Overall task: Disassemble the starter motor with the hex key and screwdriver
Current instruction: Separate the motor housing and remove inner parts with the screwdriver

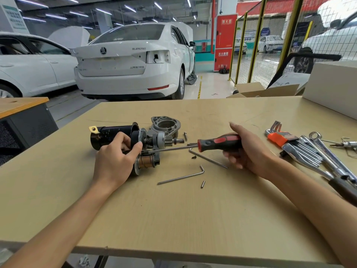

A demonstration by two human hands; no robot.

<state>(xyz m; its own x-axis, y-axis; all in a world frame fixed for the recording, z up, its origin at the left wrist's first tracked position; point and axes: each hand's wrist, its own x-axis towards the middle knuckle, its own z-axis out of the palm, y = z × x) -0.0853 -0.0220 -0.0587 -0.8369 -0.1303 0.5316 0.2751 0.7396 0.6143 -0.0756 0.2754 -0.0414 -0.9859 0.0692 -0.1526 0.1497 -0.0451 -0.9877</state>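
A car workshop with white cars parked behind; in front, a tan counter (pixel 173 219) carries the work. The starter motor (pixel 123 141) lies on its side left of centre, already partly apart: its grey nose housing (pixel 165 125) sits just behind it and a coppery solenoid core (pixel 147 161) pokes out at the front. It looks heavy, rigid steel, round enough to roll, so the black body is the sound place to pin it; the windings look more delicate. The left hand (pixel 116 161) does that, fingers closed over the motor. The right hand (pixel 245 149) has its fingers wrapped around the screwdriver (pixel 218 143), whose shaft reaches to the motor by the left thumb. Two hex keys (pixel 183 176) and loose screws (pixel 202 184) lie near; a key set (pixel 280 136) and wrenches (pixel 316 151) lie well right.
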